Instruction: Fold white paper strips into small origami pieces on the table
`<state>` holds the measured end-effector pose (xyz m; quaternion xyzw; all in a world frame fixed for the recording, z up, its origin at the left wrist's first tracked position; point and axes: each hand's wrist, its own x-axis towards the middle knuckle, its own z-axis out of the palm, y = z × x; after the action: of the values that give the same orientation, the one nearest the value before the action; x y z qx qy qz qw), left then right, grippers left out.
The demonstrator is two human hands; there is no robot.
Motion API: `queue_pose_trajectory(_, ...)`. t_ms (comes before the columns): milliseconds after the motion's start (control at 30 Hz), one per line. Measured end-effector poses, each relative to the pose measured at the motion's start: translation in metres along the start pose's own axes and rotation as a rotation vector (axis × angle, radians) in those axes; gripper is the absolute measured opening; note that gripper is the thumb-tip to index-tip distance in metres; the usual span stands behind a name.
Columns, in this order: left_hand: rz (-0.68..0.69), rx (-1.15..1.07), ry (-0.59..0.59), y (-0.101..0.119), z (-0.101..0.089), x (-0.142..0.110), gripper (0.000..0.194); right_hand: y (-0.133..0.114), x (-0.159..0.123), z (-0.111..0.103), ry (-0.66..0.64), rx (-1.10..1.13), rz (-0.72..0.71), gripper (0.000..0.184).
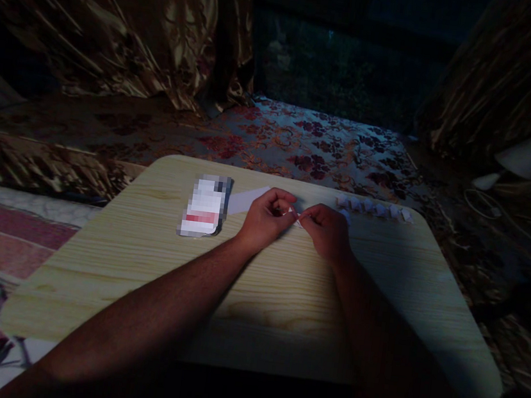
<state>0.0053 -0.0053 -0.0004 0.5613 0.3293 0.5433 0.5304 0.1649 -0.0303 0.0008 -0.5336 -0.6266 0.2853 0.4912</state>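
Both of my hands meet over the far middle of a light wooden table [259, 288]. My left hand [265, 218] and my right hand [327, 229] each pinch a small white and red piece of paper [295, 216] between their fingertips. Behind my left hand a white paper strip [246, 200] lies flat on the table. A row of several small folded paper pieces [373, 208] sits at the far right edge of the table.
A stack of white and red paper [203, 211] lies left of my hands. Floral fabric [301, 145] covers the surface beyond the table and shiny curtains [104, 18] hang behind. A white charger and cable [484, 187] lie at the right.
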Motion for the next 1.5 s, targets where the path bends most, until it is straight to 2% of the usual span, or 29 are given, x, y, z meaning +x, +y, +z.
queue_pose_trajectory(467, -0.062, -0.100, -0.014, -0.0028, -0.0039, 0.0020, 0.038, 0.0004, -0.0010, -0.0009, -0.035, 0.047, 0.000, 0.013)
queue_pose_trajectory(800, -0.090, -0.110, -0.048, -0.0005, -0.0054, 0.0031, 0.040, 0.0019, 0.0009, -0.0003, -0.062, 0.073, 0.067, 0.012)
queue_pose_trajectory(1033, -0.079, -0.101, -0.085, -0.0050, -0.0050, 0.0026, 0.038, 0.0008, 0.0004, -0.0002, -0.067, -0.014, 0.024, 0.013)
queue_pose_trajectory(1500, -0.168, -0.207, -0.075, -0.0068, -0.0049, 0.0031, 0.043, -0.0015, -0.0008, -0.0006, -0.110, -0.024, 0.012, 0.012)
